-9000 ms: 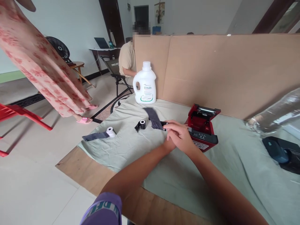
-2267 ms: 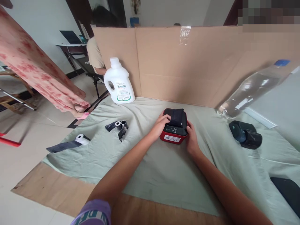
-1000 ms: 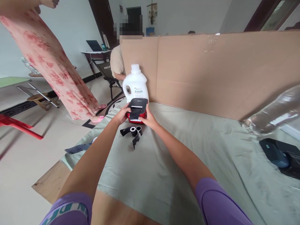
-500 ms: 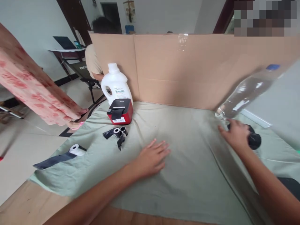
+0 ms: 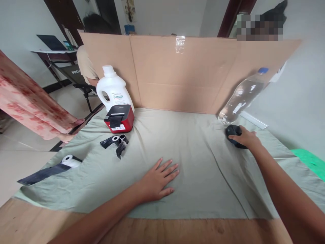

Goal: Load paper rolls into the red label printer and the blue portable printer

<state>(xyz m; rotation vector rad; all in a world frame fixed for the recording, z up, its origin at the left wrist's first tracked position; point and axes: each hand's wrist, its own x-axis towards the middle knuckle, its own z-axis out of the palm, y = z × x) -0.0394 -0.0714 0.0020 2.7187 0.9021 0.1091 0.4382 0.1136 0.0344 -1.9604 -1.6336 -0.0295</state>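
Note:
My left hand (image 5: 159,181) lies flat on the pale green cloth (image 5: 177,142), its fingers spread and nothing in it. At the right, my right hand (image 5: 247,138) is closed round a black rounded object (image 5: 231,131); its exact kind does not show. Just behind that object, a clear plastic bottle (image 5: 243,93) with a blue cap leans against the cardboard. To the left stands a small red and black printer (image 5: 119,118) with a dark strip at its front. Rolls with dark strips (image 5: 118,142) lie before it, and a white roll (image 5: 72,161) with a long dark strip lies farther left.
A white detergent jug (image 5: 114,89) stands behind the printer. An upright cardboard sheet (image 5: 175,74) bounds the back. The wooden table edge (image 5: 162,230) shows in front, and a green item (image 5: 309,162) lies at far right. People are behind the cardboard; a floral garment is at left.
My view has shifted, so the scene sits farther left. My right hand has gripped the black object more fully. My left hand stays flat, its fingers now spread wider.

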